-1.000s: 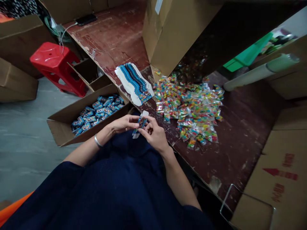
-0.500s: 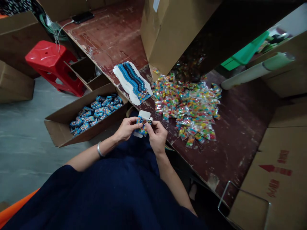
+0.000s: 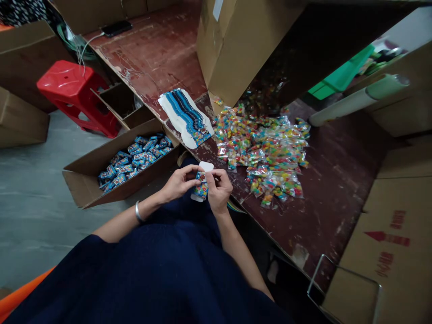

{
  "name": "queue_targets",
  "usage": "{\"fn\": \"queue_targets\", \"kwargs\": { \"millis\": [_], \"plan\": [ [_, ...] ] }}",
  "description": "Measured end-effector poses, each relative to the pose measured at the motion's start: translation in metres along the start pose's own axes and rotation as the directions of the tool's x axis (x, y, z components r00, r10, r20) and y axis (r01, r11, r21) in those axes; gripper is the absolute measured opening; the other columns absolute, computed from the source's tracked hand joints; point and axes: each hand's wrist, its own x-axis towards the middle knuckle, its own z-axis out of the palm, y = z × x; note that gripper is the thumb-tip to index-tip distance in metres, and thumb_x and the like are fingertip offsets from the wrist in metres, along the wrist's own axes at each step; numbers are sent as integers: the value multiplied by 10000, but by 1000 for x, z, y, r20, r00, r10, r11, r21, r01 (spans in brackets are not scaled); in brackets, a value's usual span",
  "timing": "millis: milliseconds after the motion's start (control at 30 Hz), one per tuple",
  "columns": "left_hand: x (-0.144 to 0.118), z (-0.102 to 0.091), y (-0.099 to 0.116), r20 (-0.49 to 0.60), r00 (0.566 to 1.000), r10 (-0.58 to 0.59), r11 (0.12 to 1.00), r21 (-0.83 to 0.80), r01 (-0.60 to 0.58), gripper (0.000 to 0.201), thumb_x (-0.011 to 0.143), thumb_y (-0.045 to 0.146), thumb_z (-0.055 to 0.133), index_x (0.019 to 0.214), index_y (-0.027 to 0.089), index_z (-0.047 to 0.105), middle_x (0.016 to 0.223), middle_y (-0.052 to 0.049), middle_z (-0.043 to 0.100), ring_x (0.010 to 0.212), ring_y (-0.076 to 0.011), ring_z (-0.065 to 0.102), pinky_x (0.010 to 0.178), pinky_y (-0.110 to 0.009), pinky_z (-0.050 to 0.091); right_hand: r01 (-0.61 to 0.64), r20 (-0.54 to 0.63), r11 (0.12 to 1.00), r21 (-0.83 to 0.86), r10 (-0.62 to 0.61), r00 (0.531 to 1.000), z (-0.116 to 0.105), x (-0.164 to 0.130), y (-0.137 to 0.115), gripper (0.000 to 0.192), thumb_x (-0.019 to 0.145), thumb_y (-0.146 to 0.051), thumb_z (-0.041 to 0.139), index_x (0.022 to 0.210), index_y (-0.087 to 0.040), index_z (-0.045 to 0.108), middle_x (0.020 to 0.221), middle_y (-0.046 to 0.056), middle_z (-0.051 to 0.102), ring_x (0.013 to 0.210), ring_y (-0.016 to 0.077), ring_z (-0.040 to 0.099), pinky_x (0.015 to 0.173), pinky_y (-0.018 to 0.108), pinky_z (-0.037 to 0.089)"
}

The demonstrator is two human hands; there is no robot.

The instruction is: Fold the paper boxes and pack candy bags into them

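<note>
Between my two hands, above my lap, is a small blue printed candy box point(image 3: 201, 189) with white flaps at its top and bottom. My left hand point(image 3: 180, 183) pinches its left side with thumb and fingers. On the other side, my right hand point(image 3: 218, 189) grips the upper right edge, close to the top flap. Ahead on the table lies a fanned stack of flat blue boxes point(image 3: 185, 117). Clear bags of colourful candy point(image 3: 263, 150) are heaped to the right of it. To the left, a long cardboard box point(image 3: 81, 186) holds many filled blue candy boxes point(image 3: 135, 157).
A tall carton point(image 3: 232, 49) stands on the red-brown table point(image 3: 324, 189) behind the candy bags. Left are a red stool point(image 3: 72, 90) and a phone point(image 3: 116, 28) on a cable. A printed carton point(image 3: 381, 243) with a metal frame point(image 3: 344, 272) is at right, below a plastic roll point(image 3: 357, 103).
The candy box has turned more upright, and both hands have shifted around it. My right hand has moved slightly left and its fingers now press near the top flap.
</note>
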Motion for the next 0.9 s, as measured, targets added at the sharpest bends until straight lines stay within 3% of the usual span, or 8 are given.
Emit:
{"fn": "queue_targets", "kwargs": {
  "millis": [67, 167, 267, 400, 567, 667, 800, 900],
  "plan": [
    [3, -3, 4, 45, 999, -17, 1000, 16, 16, 351, 814, 236, 799, 1138, 159, 688, 1069, -74, 728, 937, -183, 705, 841, -282, 595, 21, 23, 1000, -4, -21, 1000, -3, 2, -2, 233, 953, -401, 685, 811, -220, 649, 973, 52, 691, 947, 209, 688, 841, 351, 563],
    [6, -3, 9, -20, 1000, 10, 1000, 6, -10, 329, 794, 217, 809, 1084, 167, 660, 1058, -55, 675, 911, -151, 666, 799, -245, 575, -23, 18, 994, 109, 21, 1000, -2, 4, -5, 196, 940, -398, 707, 903, -223, 628, 1109, 79, 706, 1010, 217, 705, 870, 364, 572],
    [8, 0, 12, -87, 996, 31, 998, -46, -35, 350, 749, 206, 836, 1010, 178, 605, 1021, -34, 621, 925, -144, 635, 757, -215, 559, -62, -5, 972, 227, 65, 998, 0, 6, -9, 232, 913, -381, 753, 1030, -239, 612, 1005, 37, 720, 895, 187, 714, 841, 351, 580],
    [6, 0, 16, -69, 998, 7, 999, -39, -10, 348, 749, 192, 825, 993, 180, 578, 993, -25, 604, 898, -136, 624, 748, -220, 559, -41, 128, 975, 220, 13, 992, -4, 15, -16, 235, 897, -402, 768, 809, -227, 638, 847, 12, 682, 847, 183, 673, 834, 348, 565],
    [2, -4, 21, -65, 997, 29, 997, 79, -24, 311, 777, 151, 782, 1032, 185, 608, 1046, -43, 625, 983, -165, 643, 854, -275, 579, -299, 300, 942, 152, 244, 922, -14, 30, -24, 270, 806, -446, 835, 855, -216, 701, 841, 15, 729, 783, 184, 681, 771, 339, 572],
    [1, -5, 22, -46, 999, 29, 996, 81, -25, 340, 760, 158, 806, 1041, 187, 617, 1040, -48, 633, 997, -178, 648, 839, -276, 584, -336, 322, 935, 114, 286, 903, -17, 37, -23, 287, 789, -464, 834, 779, -202, 717, 776, 14, 732, 732, 176, 660, 742, 332, 553],
    [1, -4, 23, -21, 1000, 0, 1000, 31, 1, 413, 758, 180, 829, 1120, 185, 631, 1020, -49, 657, 903, -158, 665, 773, -255, 587, -305, 331, 947, 101, 257, 908, -19, 41, -24, 270, 803, -439, 822, 735, -202, 710, 746, 11, 725, 712, 175, 653, 711, 323, 535],
    [1, -4, 23, -13, 1000, -13, 1000, 7, 14, 467, 782, 195, 814, 1222, 186, 659, 1025, -56, 693, 878, -154, 687, 788, -263, 595, -142, 295, 987, 69, 116, 949, -19, 37, -29, 274, 898, -397, 742, 701, -216, 684, 803, 22, 729, 778, 185, 672, 774, 340, 540]
  ]
}}
